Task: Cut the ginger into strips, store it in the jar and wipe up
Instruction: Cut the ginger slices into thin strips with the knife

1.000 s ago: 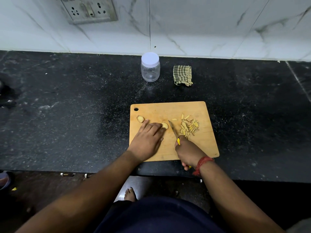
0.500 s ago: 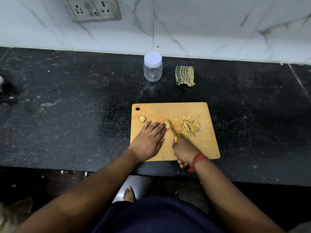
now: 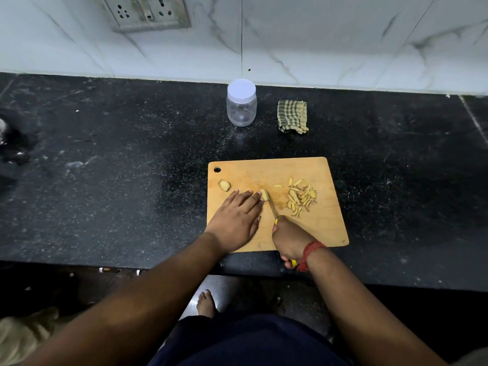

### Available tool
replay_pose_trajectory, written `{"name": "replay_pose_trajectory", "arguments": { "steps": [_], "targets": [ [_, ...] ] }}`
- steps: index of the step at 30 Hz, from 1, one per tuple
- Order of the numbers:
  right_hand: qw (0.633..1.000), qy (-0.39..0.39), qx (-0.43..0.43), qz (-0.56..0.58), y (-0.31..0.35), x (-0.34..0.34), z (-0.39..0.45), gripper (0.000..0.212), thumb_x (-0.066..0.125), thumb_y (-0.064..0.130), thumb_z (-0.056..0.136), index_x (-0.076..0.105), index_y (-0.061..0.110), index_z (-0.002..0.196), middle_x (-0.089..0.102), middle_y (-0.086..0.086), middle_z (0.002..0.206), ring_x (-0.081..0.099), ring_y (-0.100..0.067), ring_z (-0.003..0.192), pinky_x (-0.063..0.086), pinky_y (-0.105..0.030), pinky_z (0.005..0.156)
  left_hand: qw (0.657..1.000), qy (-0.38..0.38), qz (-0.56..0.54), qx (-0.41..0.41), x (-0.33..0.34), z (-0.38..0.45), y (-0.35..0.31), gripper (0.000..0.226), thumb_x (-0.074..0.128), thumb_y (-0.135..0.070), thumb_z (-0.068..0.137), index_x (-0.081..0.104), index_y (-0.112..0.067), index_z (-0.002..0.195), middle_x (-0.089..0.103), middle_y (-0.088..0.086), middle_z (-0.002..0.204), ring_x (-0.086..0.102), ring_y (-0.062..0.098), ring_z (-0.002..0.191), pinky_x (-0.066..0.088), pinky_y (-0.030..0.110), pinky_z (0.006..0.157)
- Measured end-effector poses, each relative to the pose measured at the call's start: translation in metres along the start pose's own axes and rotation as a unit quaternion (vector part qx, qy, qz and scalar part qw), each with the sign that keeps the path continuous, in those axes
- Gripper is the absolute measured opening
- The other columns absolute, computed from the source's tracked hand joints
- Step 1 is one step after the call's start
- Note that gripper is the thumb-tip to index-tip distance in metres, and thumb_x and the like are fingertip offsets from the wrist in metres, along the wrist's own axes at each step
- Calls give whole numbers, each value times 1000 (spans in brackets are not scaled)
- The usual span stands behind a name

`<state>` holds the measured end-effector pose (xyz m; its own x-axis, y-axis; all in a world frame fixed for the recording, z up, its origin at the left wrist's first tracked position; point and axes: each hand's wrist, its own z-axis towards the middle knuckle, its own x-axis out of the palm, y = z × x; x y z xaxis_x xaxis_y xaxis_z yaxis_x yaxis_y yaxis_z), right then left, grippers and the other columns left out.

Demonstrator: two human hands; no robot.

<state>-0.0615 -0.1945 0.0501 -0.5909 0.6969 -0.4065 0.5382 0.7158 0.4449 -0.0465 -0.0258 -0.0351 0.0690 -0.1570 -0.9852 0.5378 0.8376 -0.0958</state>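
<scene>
A wooden cutting board point(image 3: 324, 228) lies near the counter's front edge. My left hand point(image 3: 237, 220) lies flat on it, straight fingers pressing a small ginger piece point(image 3: 264, 194). My right hand point(image 3: 290, 239) grips a yellow-handled knife point(image 3: 272, 209) whose blade sits right beside that piece. A pile of ginger strips point(image 3: 301, 198) lies on the board's right half, one loose strip point(image 3: 277, 186) between. Another ginger chunk point(image 3: 224, 185) sits at the board's left. A clear jar point(image 3: 241, 107) with a white lid stands behind the board.
A folded green checked cloth point(image 3: 292, 116) lies right of the jar. The black stone counter point(image 3: 105, 180) meets a white marble wall with a socket plate point(image 3: 146, 13). A dark object point(image 3: 10, 151) sits at the far left edge. My bare foot point(image 3: 206, 303) shows below.
The knife blade has moved left, close against the ginger piece under my left fingers. My right hand has shifted slightly up the board. The view has drifted a little.
</scene>
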Motion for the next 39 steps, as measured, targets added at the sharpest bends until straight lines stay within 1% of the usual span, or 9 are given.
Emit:
{"name": "replay_pose_trajectory", "arguments": {
  "steps": [4, 9, 12, 17, 23, 29, 31, 34, 39],
  "targets": [
    [1000, -3, -5, -15, -15, 5, -12, 18, 26, 8, 99, 40, 15, 107, 51, -11, 81, 46, -19, 50, 40, -22, 40, 1000, 0, 3, -1, 1, 0, 0, 49, 37, -37, 104, 53, -13, 143, 50, 7, 150, 44, 28, 137, 31, 49, 119],
    [1000, 11, 3, -3, -24, 5, -25, 16, 28, 11, 98, 42, 17, 101, 52, -11, 84, 47, -18, 52, 43, -23, 41, 1000, 5, -9, -7, 3, -1, 0, 49, 38, -37, 105, 50, -13, 146, 48, 6, 152, 41, 28, 139, 28, 49, 120],
    [1000, -12, -24, 10, -20, 1, -29, 13, 29, 15, 101, 41, 19, 99, 52, -11, 83, 47, -18, 48, 43, -24, 38, 1000, 10, -18, -12, 3, -1, 0, 51, 36, -37, 105, 48, -13, 148, 47, 6, 153, 39, 27, 142, 26, 49, 122],
    [998, -27, -39, 30, -3, -2, -16, 15, 28, 17, 100, 42, 18, 106, 53, -12, 85, 47, -19, 49, 43, -26, 41, 999, 9, -34, -13, 3, -2, 1, 51, 36, -36, 105, 47, -12, 148, 46, 7, 153, 37, 27, 143, 25, 49, 122],
    [999, -30, -32, 19, 11, 2, 0, 36, 28, 13, 100, 38, 15, 135, 54, -12, 87, 49, -18, 51, 43, -22, 40, 999, -5, -40, -8, 2, -3, 1, 49, 38, -34, 105, 50, -10, 146, 47, 9, 150, 40, 28, 141, 26, 50, 121],
    [1000, -8, -7, 17, 14, 1, 9, 41, 29, 10, 100, 37, 17, 139, 54, -11, 86, 50, -18, 57, 44, -23, 45, 1000, -4, -26, -12, 2, -1, 1, 50, 37, -35, 104, 51, -10, 145, 51, 7, 147, 41, 28, 140, 28, 50, 120],
    [1000, -1, -1, 22, 12, 2, 8, 36, 29, 11, 100, 39, 19, 133, 53, -11, 83, 48, -18, 56, 42, -22, 45, 1000, -2, -17, -11, 1, -1, -1, 50, 37, -35, 103, 52, -10, 144, 53, 8, 146, 42, 28, 139, 30, 50, 120],
    [999, 11, 19, 25, 3, 6, 1, 19, 27, 12, 100, 43, 19, 108, 49, -9, 79, 44, -17, 54, 39, -19, 44, 1000, -7, -7, -7, 2, -1, -1, 50, 38, -35, 103, 53, -10, 143, 53, 8, 146, 43, 29, 138, 31, 50, 119],
    [1000, 8, 14, 22, -13, 9, -7, 18, 27, 11, 98, 42, 20, 91, 47, -9, 79, 43, -18, 51, 39, -21, 44, 1000, -10, 1, -8, 3, -1, -2, 50, 39, -35, 103, 53, -10, 144, 52, 8, 147, 44, 28, 138, 30, 49, 120]
  ]
}}
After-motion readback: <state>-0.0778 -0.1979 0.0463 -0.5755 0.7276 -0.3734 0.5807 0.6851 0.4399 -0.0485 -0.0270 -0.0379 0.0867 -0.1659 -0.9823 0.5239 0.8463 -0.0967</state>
